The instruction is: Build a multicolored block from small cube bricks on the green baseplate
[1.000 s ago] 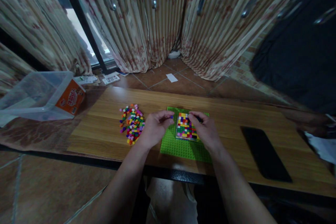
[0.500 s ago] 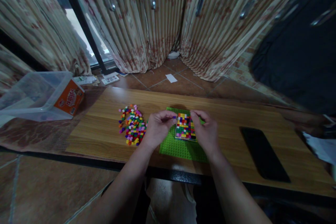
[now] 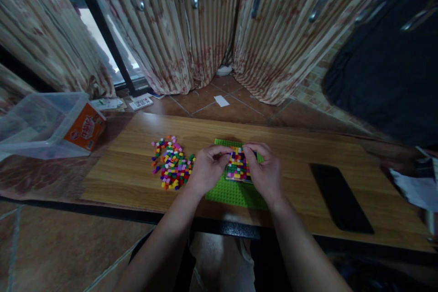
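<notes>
Left hand point(image 3: 207, 169) moved nearer brick block point(image 3: 237, 166), right hand point(image 3: 267, 168) beside it, both with fingertips close (grip unclear)

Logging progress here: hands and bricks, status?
Left hand at far left corner of brick mosaic; right hand over its right side. Mosaic atop green baseplate, partly hidden by hands.

In dim light, a wood-topped bench point(image 3: 294, 159) spans the middle, striped, flowered curtains point(image 3: 167, 32) hang from ten to one o'clock, a bright window point(image 3: 94, 35) shows at ten, brick-patterned tiling point(image 3: 315, 91) at two, and brown floor tiles point(image 3: 48, 242) at eight.
</notes>
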Available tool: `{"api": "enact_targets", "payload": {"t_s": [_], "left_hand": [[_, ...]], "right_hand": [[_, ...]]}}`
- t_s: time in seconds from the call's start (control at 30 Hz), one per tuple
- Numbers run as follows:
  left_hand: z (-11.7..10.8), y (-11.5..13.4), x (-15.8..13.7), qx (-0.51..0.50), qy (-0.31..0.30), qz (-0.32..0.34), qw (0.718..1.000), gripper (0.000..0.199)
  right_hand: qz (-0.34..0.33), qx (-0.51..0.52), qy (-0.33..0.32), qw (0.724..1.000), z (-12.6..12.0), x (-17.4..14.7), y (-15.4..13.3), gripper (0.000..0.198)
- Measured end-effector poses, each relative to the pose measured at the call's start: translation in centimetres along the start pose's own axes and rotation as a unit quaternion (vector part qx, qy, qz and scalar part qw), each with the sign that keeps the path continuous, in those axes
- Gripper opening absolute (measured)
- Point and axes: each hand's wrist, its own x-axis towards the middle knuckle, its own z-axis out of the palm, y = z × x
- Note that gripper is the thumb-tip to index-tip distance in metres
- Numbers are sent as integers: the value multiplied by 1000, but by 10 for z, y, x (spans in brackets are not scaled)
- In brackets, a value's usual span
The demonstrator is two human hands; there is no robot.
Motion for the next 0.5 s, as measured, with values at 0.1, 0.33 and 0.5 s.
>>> {"api": "enact_targets", "payload": {"t_s": [0.1, 0.33, 0.5], "left_hand": [[-2, -2, 0, 7, -15, -3, 1000, 16], [-1, 10, -1, 130, -17, 24, 991, 20], [0, 14, 0, 206, -33, 73, 975, 22]], "right_hand": [[3, -3, -2, 1000, 0, 0, 0, 17], [20, -8, -23, 1000, 1, 0, -4, 17], [12, -10, -23, 1000, 1, 0, -3, 16]]}}
